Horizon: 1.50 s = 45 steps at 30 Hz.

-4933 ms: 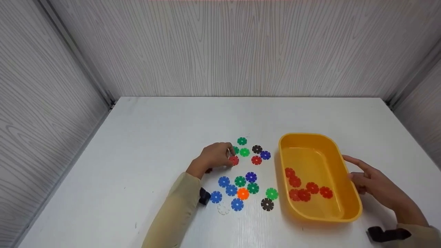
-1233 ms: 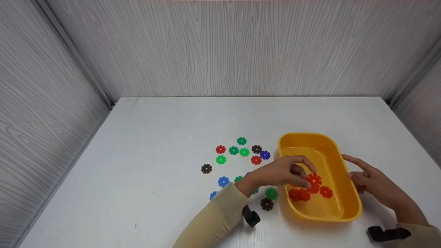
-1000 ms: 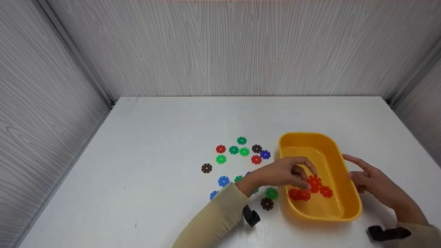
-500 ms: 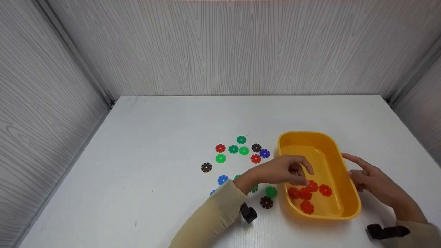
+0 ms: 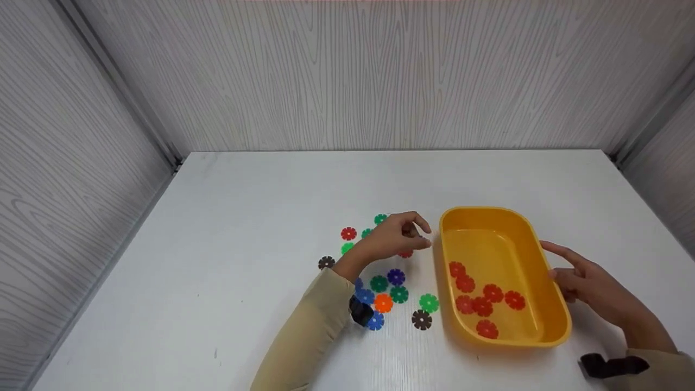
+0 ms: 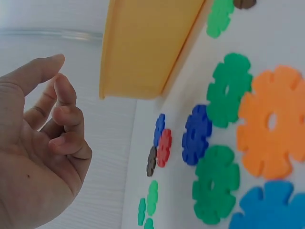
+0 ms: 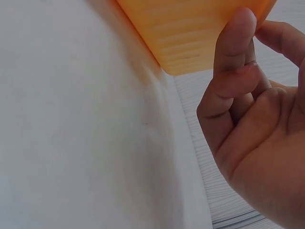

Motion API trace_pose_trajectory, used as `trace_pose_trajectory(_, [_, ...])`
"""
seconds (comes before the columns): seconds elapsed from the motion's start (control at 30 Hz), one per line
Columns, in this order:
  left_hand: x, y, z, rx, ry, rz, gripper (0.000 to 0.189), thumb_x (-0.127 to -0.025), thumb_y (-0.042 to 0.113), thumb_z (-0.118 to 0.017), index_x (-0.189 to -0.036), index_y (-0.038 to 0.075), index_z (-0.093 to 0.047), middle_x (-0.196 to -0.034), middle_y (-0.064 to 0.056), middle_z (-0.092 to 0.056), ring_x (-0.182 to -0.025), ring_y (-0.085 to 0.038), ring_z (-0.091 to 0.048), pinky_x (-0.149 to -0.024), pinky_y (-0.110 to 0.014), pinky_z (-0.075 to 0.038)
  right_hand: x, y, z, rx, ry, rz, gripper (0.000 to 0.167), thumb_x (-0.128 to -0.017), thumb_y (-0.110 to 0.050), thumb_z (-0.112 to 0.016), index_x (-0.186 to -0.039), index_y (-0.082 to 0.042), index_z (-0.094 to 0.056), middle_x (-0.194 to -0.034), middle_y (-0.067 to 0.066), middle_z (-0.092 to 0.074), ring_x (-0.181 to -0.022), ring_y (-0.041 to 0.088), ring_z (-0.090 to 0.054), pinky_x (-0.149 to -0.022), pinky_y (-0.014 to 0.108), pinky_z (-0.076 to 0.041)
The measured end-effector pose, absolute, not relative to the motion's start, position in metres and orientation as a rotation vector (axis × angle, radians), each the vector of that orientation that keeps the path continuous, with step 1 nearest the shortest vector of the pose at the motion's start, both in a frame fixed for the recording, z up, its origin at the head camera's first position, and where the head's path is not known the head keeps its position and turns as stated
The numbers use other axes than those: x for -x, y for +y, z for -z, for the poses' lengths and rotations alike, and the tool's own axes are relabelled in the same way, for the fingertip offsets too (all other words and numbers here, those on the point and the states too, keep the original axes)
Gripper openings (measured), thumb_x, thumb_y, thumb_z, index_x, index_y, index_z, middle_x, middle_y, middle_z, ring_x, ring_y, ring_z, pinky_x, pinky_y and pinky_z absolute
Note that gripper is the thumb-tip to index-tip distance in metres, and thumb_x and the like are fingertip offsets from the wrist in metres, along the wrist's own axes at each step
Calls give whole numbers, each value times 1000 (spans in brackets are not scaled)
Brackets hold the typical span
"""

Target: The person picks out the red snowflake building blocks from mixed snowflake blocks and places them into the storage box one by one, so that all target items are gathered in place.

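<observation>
My left hand [image 5: 399, 236] hovers over the loose interlocking plastic discs, left of the yellow tray [image 5: 505, 343]. In the left wrist view its fingers are loosely bent, with thumb and index fingertip near each other and nothing between them. A red disc [image 5: 405, 253] shows partly beneath this hand, which also hides parts of several other discs. My right hand [image 5: 594, 288] touches the tray's right wall, its index finger stretched along the outside near the rim and other fingers bent. Several red discs [image 5: 493, 293] lie flat inside the tray, mostly towards its near end.
Spread left of the tray are blue, green and brown discs, an orange disc [image 5: 383, 303] and a dark blue disc [image 5: 396, 277]. Another red disc [image 5: 348, 233] lies farther left. Pale wood-grained panels [image 5: 347, 76] stand behind the white table [image 5: 217, 217] and at both sides.
My left hand let go of a red disc, which dropped to the tray's near end. The hand then moved left and away, out over the loose discs. My right hand stays at the tray.
</observation>
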State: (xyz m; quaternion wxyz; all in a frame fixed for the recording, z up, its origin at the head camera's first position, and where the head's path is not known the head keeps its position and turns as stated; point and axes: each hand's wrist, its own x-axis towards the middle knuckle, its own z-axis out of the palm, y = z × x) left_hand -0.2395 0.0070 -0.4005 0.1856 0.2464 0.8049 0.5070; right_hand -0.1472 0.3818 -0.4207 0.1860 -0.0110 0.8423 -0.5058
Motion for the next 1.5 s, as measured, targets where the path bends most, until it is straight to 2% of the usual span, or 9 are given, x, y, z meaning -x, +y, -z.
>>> trace_pose_trajectory(0.2, [246, -1, 411, -549, 2396, -1258, 32, -86, 24, -73, -114, 13, -63, -89, 0, -59, -77, -15, -56, -75, -23, -55, 146, 382, 422, 47, 2371, 1426, 62, -102, -37, -44, -155, -20, -16, -66, -2, -47, -64, 27, -48, -64, 23, -44])
trace_pose_trajectory(0.47, [248, -5, 416, -454, 2473, -1085, 36, -83, 22, -76, -117, 18, -64, -98, 2, -61, -83, -15, -58, -77, -22, -55, 147, 385, 421, 172, 2334, 1520, 52, -105, -25, -39, -153, -20, -20, -67, -2, -50, -63, 25, -48, -58, 29, -43])
trace_pose_trajectory(0.63, [249, -3, 420, -371, 2540, -953, 34, -81, 25, -77, -113, 25, -66, -103, 6, -63, -87, -16, -59, -81, -26, -56, 147, 384, 422, 150, 2359, 1493, 55, -104, -28, -40, -154, -18, -19, -66, 0, -48, -63, 27, -48, -59, 26, -44])
trace_pose_trajectory(0.87, [251, -2, 423, -388, 2608, -820, 36, -81, 26, -76, -115, 24, -66, -108, 2, -65, -91, -17, -58, -84, -33, -55, 146, 383, 423, 113, 2375, 1471, 58, -103, -31, -42, -154, -18, -18, -67, -1, -48, -64, 29, -48, -62, 24, -45])
trace_pose_trajectory(1.1, [250, -3, 425, -404, 2648, -752, 38, -82, 27, -76, -118, 26, -66, -113, 4, -65, -91, -16, -57, -86, -35, -55, 146, 383, 422, 96, 2367, 1468, 59, -103, -34, -43, -154, -18, -18, -67, -2, -49, -64, 27, -49, -63, 24, -46])
trace_pose_trajectory(1.2, [249, -2, 425, -408, 2653, -747, 37, -82, 28, -75, -118, 27, -66, -112, 4, -65, -91, -15, -58, -87, -35, -55, 146, 383, 422, 105, 2368, 1473, 59, -103, -32, -43, -154, -17, -18, -67, -2, -48, -63, 27, -49, -62, 25, -46])
trace_pose_trajectory(1.5, [248, -1, 426, -375, 2620, -794, 34, -81, 25, -76, -113, 29, -66, -108, 6, -63, -91, -15, -58, -85, -34, -56, 146, 383, 422, 92, 2360, 1486, 57, -103, -31, -43, -154, -23, -19, -67, -4, -51, -64, 23, -51, -63, 24, -46])
